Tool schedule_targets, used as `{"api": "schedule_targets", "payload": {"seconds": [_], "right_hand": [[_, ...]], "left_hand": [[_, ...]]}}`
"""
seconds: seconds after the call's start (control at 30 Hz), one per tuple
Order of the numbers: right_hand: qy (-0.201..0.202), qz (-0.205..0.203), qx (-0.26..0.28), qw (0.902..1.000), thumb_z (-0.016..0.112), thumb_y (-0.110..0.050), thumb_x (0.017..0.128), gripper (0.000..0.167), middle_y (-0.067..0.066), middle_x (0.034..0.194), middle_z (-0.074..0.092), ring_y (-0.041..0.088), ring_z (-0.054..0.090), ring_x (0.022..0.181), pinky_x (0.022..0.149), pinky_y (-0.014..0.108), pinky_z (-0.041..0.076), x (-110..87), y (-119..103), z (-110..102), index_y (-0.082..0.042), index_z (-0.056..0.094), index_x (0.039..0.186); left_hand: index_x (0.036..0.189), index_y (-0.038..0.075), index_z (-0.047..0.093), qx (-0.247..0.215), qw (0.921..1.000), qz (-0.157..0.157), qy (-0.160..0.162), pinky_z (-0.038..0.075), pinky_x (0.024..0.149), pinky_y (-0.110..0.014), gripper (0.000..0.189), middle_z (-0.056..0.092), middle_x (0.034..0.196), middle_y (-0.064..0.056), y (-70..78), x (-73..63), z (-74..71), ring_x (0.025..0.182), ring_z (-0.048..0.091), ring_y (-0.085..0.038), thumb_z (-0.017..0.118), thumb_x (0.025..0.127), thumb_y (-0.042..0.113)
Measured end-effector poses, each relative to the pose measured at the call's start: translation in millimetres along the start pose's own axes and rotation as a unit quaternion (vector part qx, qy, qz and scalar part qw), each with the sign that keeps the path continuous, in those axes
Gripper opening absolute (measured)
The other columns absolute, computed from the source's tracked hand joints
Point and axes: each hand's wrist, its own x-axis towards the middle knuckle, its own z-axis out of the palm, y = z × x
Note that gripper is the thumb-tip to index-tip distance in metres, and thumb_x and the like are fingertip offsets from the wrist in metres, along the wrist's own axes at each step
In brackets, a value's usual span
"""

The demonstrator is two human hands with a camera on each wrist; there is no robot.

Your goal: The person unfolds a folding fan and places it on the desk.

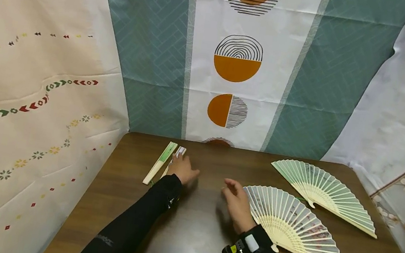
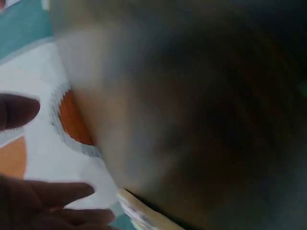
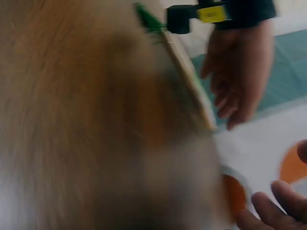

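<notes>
The loose left hand (image 1: 182,169) is reaching by a slim, folded fan (image 1: 181,151); the empty right hand (image 1: 237,205) is curving near a see-through, pleated fan (image 1: 299,226).

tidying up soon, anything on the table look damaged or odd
Nothing stands out. The pale green open fan, white floral open fan and slim green folded fan show no damage, and the brown wooden table no spill; the left hand partly hides another folded fan.
</notes>
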Motion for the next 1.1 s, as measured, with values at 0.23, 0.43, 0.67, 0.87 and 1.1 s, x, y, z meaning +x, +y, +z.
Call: {"api": "schedule_targets", "payload": {"seconds": [0.23,0.43,0.67,0.87,1.1], "right_hand": [[-0.062,0.010,-0.023,0.9978,0.068,-0.016,0.110,0.052,0.031,0.160,0.064,0.049,0.059,0.153,0.129,0.066,0.051,17.6,12.6,35.2,0.003,0.060,0.157],[-0.061,0.006,0.051,0.9968,0.066,-0.009,0.110,0.049,0.031,0.159,0.063,0.047,0.059,0.152,0.126,0.056,0.052,28.2,18.5,43.4,0.006,0.059,0.156],[-0.032,0.017,0.108,0.9935,0.061,-0.004,0.110,0.049,0.032,0.161,0.060,0.045,0.057,0.151,0.118,0.039,0.050,32.6,28.3,42.4,0.009,0.056,0.156],[-0.025,0.015,0.127,0.9915,0.062,-0.004,0.109,0.047,0.032,0.161,0.061,0.045,0.057,0.150,0.109,0.023,0.051,35.9,30.5,40.1,0.010,0.058,0.154],[-0.032,0.022,0.145,0.9887,0.061,-0.003,0.111,0.046,0.031,0.160,0.061,0.040,0.060,0.146,0.105,0.018,0.052,34.9,25.0,37.2,0.010,0.058,0.154]], "left_hand": [[0.156,-0.013,0.058,0.066,0.9976,0.019,0.009,0.037,0.139,-0.071,0.085,0.044,0.174,-0.036,-3.6,-28.7,3.7,0.171,0.029,-0.057,0.077,0.103,0.050],[0.117,-0.004,0.077,0.116,0.9742,0.085,0.174,0.068,0.087,-0.064,0.029,0.072,0.117,-0.031,8.4,-59.5,4.8,0.112,0.072,-0.053,0.081,0.096,0.016],[0.121,-0.003,0.070,0.128,0.9766,0.015,0.172,0.066,0.080,-0.061,0.019,0.068,0.108,-0.030,36.4,-87.2,-25.0,0.100,0.071,-0.048,0.073,0.102,-0.001],[0.108,-0.001,0.078,0.151,0.9756,0.007,0.159,0.068,0.069,-0.059,0.029,0.074,0.099,-0.024,-3.1,-51.3,1.2,0.089,0.075,-0.044,0.093,0.092,0.017],[0.101,0.010,0.084,0.035,0.9873,0.056,0.144,0.062,0.060,-0.049,0.013,0.081,0.090,-0.011,-3.5,-46.7,-15.0,0.075,0.074,-0.029,0.092,0.095,0.018]]}}
